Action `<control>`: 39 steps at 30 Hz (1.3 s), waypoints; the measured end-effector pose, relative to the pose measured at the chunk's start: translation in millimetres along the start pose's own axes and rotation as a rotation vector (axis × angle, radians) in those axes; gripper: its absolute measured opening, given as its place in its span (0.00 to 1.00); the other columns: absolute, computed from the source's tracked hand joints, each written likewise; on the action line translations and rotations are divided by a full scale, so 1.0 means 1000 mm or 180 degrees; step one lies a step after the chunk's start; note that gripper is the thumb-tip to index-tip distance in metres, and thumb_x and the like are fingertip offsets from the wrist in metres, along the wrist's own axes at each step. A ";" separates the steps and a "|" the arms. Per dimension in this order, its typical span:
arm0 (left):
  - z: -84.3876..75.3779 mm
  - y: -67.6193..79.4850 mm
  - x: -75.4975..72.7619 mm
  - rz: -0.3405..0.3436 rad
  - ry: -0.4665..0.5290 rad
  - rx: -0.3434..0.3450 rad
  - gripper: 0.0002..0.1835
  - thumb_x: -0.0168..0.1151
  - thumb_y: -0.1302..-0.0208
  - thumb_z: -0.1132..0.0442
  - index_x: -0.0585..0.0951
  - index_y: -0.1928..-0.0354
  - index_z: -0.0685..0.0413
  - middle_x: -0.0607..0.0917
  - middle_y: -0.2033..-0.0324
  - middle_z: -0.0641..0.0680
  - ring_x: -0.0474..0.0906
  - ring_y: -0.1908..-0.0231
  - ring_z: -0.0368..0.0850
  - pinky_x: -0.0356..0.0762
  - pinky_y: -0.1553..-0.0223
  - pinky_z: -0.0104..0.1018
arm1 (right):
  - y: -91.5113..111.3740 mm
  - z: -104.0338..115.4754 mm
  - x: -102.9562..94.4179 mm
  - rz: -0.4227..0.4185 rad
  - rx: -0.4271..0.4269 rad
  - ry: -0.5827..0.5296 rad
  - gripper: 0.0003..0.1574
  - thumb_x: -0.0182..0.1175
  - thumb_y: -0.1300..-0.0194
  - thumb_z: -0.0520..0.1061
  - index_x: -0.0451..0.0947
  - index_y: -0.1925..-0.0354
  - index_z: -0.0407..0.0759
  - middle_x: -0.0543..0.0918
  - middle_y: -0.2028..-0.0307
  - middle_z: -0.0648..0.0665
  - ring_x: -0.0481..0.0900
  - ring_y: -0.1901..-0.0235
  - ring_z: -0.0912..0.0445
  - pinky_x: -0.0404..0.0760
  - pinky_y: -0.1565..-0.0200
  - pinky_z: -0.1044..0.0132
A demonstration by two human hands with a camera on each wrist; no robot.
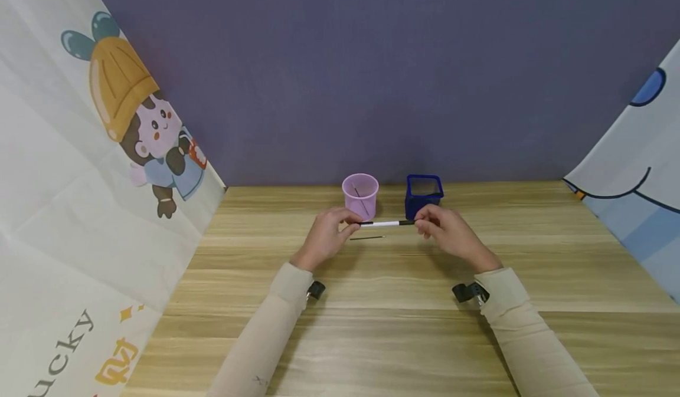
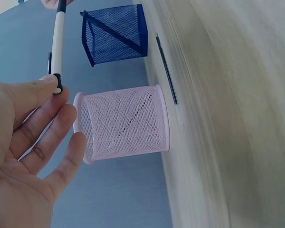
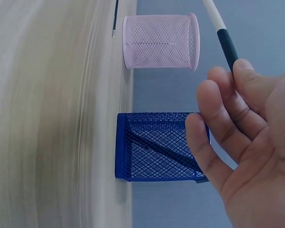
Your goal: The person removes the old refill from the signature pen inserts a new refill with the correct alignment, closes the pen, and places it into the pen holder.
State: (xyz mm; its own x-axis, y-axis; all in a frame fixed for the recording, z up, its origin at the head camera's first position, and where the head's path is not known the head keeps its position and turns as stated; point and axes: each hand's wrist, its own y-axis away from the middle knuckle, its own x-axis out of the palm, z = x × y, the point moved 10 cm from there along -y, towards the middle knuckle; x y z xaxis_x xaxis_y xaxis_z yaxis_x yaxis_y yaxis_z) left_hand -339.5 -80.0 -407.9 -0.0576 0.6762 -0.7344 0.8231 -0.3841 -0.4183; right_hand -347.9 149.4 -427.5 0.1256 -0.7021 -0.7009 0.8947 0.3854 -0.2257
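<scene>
A white pen (image 1: 386,223) with black ends is held level between both hands, above the tabletop. My left hand (image 1: 326,236) pinches its clip end between thumb and index finger, the other fingers spread in the left wrist view. At the opposite end, my right hand (image 1: 451,232) pinches the dark grip section (image 3: 227,45), and its fingertips hide the tip. Below the pen, a thin dark pen refill (image 1: 366,238) lies on the table.
Behind the pen stand a pink mesh cup (image 1: 351,204) with a thin dark stick inside and a square blue mesh holder (image 1: 412,206) with a dark, pen-like thing in it. A grey-blue panel (image 1: 340,78) rises along the wooden table's (image 1: 372,338) back edge.
</scene>
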 end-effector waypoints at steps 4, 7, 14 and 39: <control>0.003 0.000 -0.003 -0.0035 -0.0059 -0.0047 0.06 0.69 0.34 0.64 0.89 0.56 0.53 0.91 0.59 0.51 0.86 0.56 0.47 0.82 0.47 0.44 | 0.002 -0.003 -0.004 -0.0028 0.0037 -0.0052 0.09 0.56 0.23 0.45 0.79 0.56 0.41 0.84 0.68 0.45 0.83 0.69 0.49 0.80 0.67 0.66; 0.005 -0.001 -0.007 -0.0074 -0.0089 -0.0074 0.06 0.69 0.34 0.64 0.89 0.57 0.52 0.91 0.60 0.51 0.86 0.57 0.46 0.83 0.48 0.43 | 0.003 -0.006 -0.009 -0.0072 0.0049 -0.0110 0.10 0.56 0.22 0.46 0.79 0.56 0.40 0.84 0.67 0.44 0.82 0.69 0.50 0.81 0.67 0.66; 0.012 0.000 -0.011 -0.0098 -0.0094 -0.0127 0.06 0.69 0.33 0.62 0.89 0.57 0.52 0.91 0.59 0.50 0.86 0.56 0.46 0.83 0.48 0.43 | 0.006 -0.016 -0.023 -0.0200 0.0143 -0.0125 0.13 0.55 0.22 0.49 0.79 0.53 0.40 0.85 0.64 0.39 0.83 0.67 0.52 0.84 0.64 0.62; 0.030 0.003 -0.025 -0.0037 -0.0433 -0.0468 0.11 0.68 0.31 0.54 0.88 0.52 0.50 0.90 0.56 0.52 0.85 0.54 0.49 0.83 0.50 0.46 | 0.028 -0.033 -0.103 -0.1995 0.0373 -0.0466 0.14 0.59 0.25 0.45 0.79 0.53 0.32 0.82 0.72 0.62 0.80 0.74 0.71 0.79 0.70 0.80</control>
State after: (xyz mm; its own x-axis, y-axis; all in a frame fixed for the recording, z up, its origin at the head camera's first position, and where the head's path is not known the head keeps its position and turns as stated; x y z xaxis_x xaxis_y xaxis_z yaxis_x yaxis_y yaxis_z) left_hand -352.3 -117.1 -406.6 -0.1351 0.5850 -0.7997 0.8950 -0.2743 -0.3519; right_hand -350.4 252.3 -384.2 -0.3853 -0.8500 -0.3592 0.8572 -0.1855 -0.4805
